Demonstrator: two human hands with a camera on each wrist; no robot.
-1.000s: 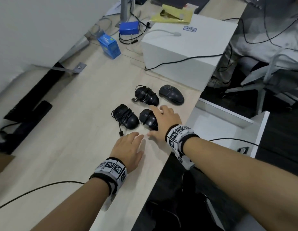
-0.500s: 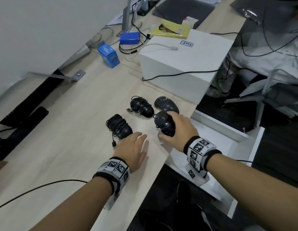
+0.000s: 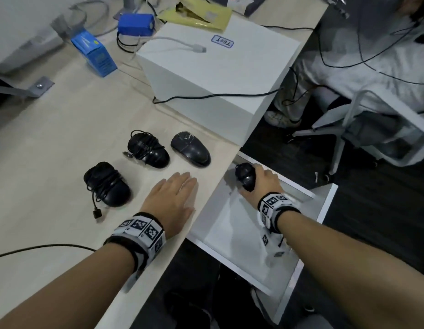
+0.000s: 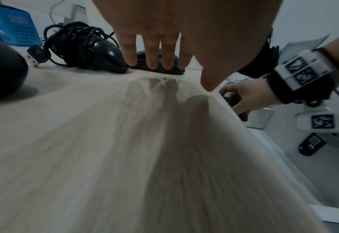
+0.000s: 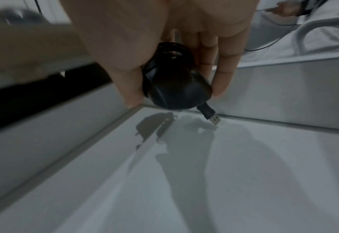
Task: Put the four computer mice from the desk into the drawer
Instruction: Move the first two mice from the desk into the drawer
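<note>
Three black mice lie on the light wooden desk (image 3: 52,143): one wound in its cord (image 3: 106,186) at the left, a second corded one (image 3: 148,148) in the middle, and a plain one (image 3: 190,148) nearest the desk's edge. My left hand (image 3: 175,193) rests flat on the desk just in front of them, fingers straight (image 4: 154,52). My right hand (image 3: 256,184) grips the fourth mouse (image 3: 245,176) inside the open white drawer (image 3: 230,233), near its far left corner. In the right wrist view the mouse (image 5: 174,85) hangs just above the drawer floor (image 5: 224,173), its USB plug (image 5: 212,117) dangling.
A large white box (image 3: 218,74) with a cable over it stands behind the mice. A blue carton (image 3: 94,53), a blue pack (image 3: 136,24) and loose cables lie farther back. A seated person and a chair (image 3: 348,119) are right of the drawer.
My right hand has lifted one mouse off the desk and carried it right and down into the drawer. The left hand has stayed flat on the desk.
</note>
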